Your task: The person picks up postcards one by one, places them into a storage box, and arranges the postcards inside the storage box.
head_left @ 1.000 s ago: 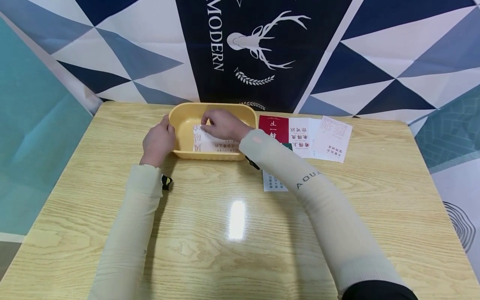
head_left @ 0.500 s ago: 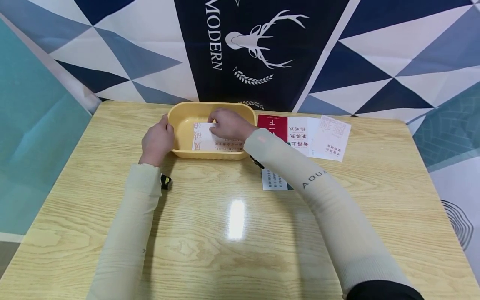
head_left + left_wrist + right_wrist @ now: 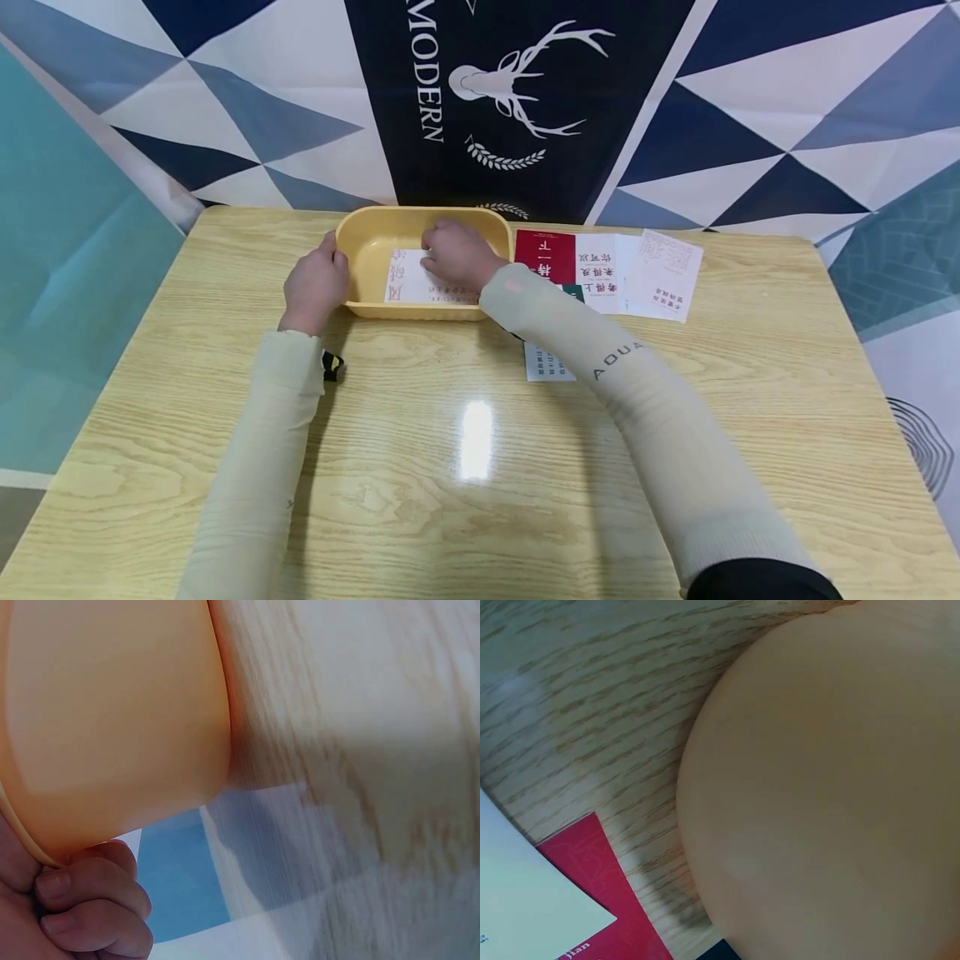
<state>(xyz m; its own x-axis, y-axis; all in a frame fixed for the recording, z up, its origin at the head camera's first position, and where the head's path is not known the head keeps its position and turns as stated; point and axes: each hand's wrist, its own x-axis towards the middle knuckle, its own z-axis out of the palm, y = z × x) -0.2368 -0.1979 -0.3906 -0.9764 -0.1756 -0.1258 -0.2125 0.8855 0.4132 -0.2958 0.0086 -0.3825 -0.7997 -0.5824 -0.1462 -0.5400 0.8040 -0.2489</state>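
Observation:
A yellow plastic basin (image 3: pixel 375 218) stands at the far middle of the wooden table (image 3: pixel 480 467). My left hand (image 3: pixel 315 282) grips its left rim, thumb over the edge. In the left wrist view the fingers (image 3: pixel 90 900) curl under the rim against the basin's outer wall (image 3: pixel 112 712). My right hand (image 3: pixel 457 254) reaches into the basin and holds a white card (image 3: pixel 408 285) with red and black print, which lies low on the basin floor. The right wrist view shows only the basin's outer wall (image 3: pixel 840 787), so the fingertips are hidden there.
More printed cards lie right of the basin: a red and white one (image 3: pixel 566 257), a white one (image 3: pixel 666 275), and one partly under my right forearm (image 3: pixel 547 362). The red card (image 3: pixel 592 892) also shows beside the basin. A patterned backdrop hangs behind the table.
My right hand has shifted a little to the right and lowered the white card flatter into the basin. My left hand has stayed on the rim.

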